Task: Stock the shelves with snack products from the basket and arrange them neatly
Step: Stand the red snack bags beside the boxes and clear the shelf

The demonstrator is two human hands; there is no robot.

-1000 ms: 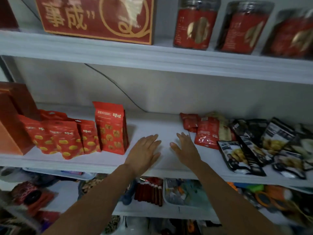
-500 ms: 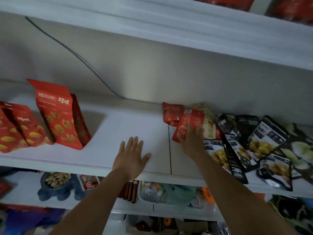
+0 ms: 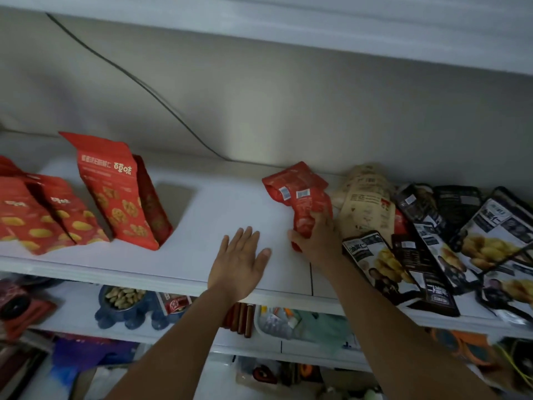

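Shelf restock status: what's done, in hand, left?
Done: red snack bags stand in a row at the left of the shelf. In hand: the right hand grips a red pouch; the left hand rests flat on the shelf. Left: black packets and a tan bag lie jumbled on the right. No basket in view.

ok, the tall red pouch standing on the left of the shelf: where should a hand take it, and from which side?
Pinch the flat sealed strip along the top of the tall red pouch, fingers on front and back, coming in from the right. It stands upright, the smaller red pouches crowd its left side, and the shelf to its right is bare.
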